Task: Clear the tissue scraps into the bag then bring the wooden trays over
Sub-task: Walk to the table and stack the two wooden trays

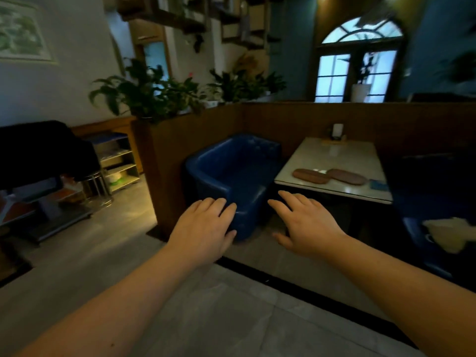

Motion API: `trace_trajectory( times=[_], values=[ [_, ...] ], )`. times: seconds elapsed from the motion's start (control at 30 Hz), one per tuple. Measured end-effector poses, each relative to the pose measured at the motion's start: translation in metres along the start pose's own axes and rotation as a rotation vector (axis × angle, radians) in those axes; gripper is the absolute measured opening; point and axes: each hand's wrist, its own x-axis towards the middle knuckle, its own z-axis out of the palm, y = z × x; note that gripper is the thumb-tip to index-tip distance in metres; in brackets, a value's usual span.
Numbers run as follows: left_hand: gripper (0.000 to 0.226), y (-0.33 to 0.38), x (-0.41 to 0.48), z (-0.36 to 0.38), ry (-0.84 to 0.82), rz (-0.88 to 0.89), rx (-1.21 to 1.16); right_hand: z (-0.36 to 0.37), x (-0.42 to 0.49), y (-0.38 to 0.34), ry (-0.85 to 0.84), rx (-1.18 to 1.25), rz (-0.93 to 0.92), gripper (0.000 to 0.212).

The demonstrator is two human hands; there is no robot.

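Head view | left hand spread flat, palm down, empty, held out over the floor | right hand likewise wide and empty | two wooden trays lie side by side, ends overlapping, near the front edge of the pale worktop, well beyond both hands | blue armchair left of worktop

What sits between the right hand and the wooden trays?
In the head view, only bare tabletop at the near edge of the table separates the open right hand from the two wooden trays. The blue armchair stands off to the left.
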Motion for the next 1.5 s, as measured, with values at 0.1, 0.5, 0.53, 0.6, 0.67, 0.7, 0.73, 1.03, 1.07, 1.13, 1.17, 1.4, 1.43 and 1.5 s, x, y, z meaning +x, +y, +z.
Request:
trace_trajectory(
  times=[0.1,0.5,0.53,0.6,0.67,0.7,0.73,1.03,1.07,1.13,1.17,1.4,1.43,1.5],
  values=[
    [0.06,0.031,0.058,0.017,0.023,0.065,-0.027,0.012,-0.007,0.068,-0.013,-0.031,0.082,0.078],
    [0.061,0.071,0.242,0.124,-0.011,0.193,-0.173,0.098,0.047,0.229,-0.098,-0.107,0.237,0.077],
    [0.061,0.068,0.259,0.136,-0.018,0.208,-0.179,0.108,0.059,0.237,-0.107,-0.115,0.241,0.077],
    [0.061,0.058,0.3,0.164,-0.026,0.24,-0.19,0.13,0.086,0.255,-0.114,-0.144,0.264,0.077],
    [0.062,0.051,0.332,0.185,-0.039,0.279,-0.197,0.145,0.108,0.268,-0.131,-0.157,0.3,0.077],
    [0.062,0.047,0.348,0.196,-0.047,0.301,-0.199,0.154,0.119,0.276,-0.141,-0.156,0.326,0.078],
    [0.062,0.042,0.364,0.207,-0.056,0.323,-0.199,0.162,0.132,0.283,-0.155,-0.153,0.354,0.078],
    [0.059,0.012,0.483,0.286,-0.082,0.363,-0.263,0.214,0.206,0.343,-0.223,-0.142,0.489,0.077],
    [0.059,0.011,0.498,0.295,-0.083,0.365,-0.269,0.222,0.215,0.353,-0.229,-0.139,0.499,0.077],
    [0.057,0.009,0.528,0.311,-0.074,0.372,-0.285,0.236,0.231,0.374,-0.228,-0.124,0.52,0.076],
    [0.056,0.009,0.544,0.32,-0.074,0.38,-0.294,0.244,0.239,0.385,-0.231,-0.11,0.53,0.075],
    [0.055,0.022,0.655,0.388,-0.092,0.418,-0.264,0.317,0.294,0.484,-0.235,-0.054,0.575,0.066],
    [0.055,0.025,0.671,0.398,-0.101,0.412,-0.263,0.328,0.302,0.499,-0.234,-0.045,0.579,0.063],
    [0.054,0.028,0.704,0.42,-0.13,0.397,-0.253,0.35,0.315,0.531,-0.241,-0.029,0.595,0.059]
  ],
)
